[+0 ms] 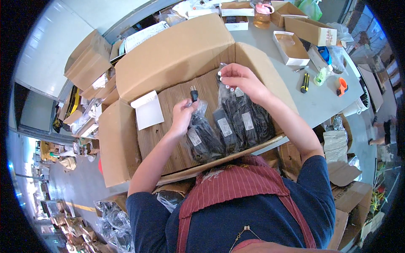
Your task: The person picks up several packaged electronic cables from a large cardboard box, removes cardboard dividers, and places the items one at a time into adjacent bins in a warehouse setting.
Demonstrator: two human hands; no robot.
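Two bare hands work over the near edge of a large open brown cardboard box (126, 139) whose corrugated floor is mostly bare. The left hand (184, 114) closes its fingers around the top of a clear plastic bag holding a coiled black power cord (203, 137), with a black plug (193, 93) sticking up just above the knuckles. The right hand (238, 78) pinches, with fingertips pressed together, the gathered top of a second clear bag of black cord (249, 120), which stands upright at the near edge of the box beside another bagged cord with a white label (225, 126). These few bags stand touching one another in a short row along the near wall, so the filling looks only just begun: one partial row is in place, and the wide floor toward the far flaps is unfilled. A white square card (147, 110) lies at the left side of the box floor. Beyond the box, on the grey table (325, 101), lie a yellow and black utility knife (304, 82), an orange tape dispenser (342, 86), an open white carton (291, 48) and several small brown cartons (310, 30). More clear bags of dark cords (112, 219) are heaped on the floor below the left elbow.
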